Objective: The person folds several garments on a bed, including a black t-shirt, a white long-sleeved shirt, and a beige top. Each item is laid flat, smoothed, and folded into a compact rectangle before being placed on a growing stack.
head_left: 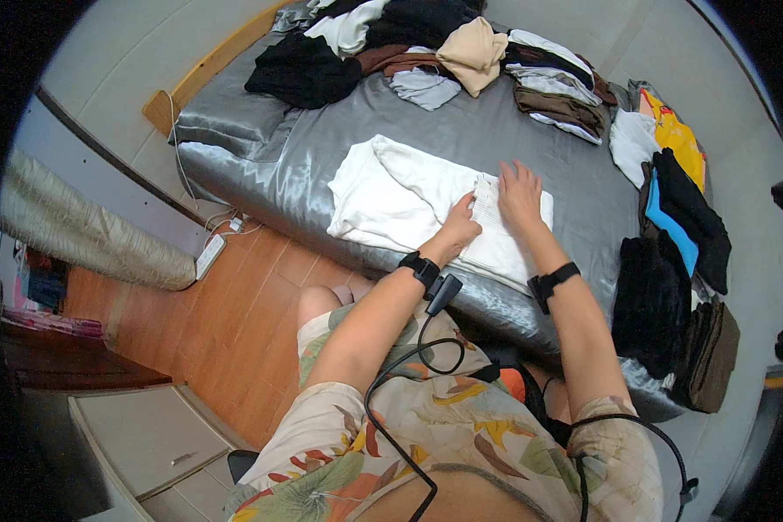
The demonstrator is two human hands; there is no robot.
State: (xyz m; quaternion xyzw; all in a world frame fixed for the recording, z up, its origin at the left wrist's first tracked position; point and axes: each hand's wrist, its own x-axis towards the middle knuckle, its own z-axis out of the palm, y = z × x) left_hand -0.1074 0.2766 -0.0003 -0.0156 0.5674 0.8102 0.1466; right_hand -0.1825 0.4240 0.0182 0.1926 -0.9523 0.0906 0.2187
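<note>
A white knit garment (391, 193), partly folded, lies near the front edge of the bed, its ribbed band turned over at the right end. My left hand (459, 229) is at the edge of that turned-over part, its fingers curled on the cloth and the index finger pointing away from me. The underside of its grip is hidden. On the ribbed part, my right hand (519, 198) lies flat with its fingers apart. Both wrists carry black bands.
Grey satin covers the bed (322, 148). Black clothes (304, 71), a beige folded piece (472, 56) and a folded stack (557, 87) line its far side. More folded clothes (652, 300) lie at right. A power strip (210, 258) sits on the floor, left. A black cable (383, 383) crosses my lap.
</note>
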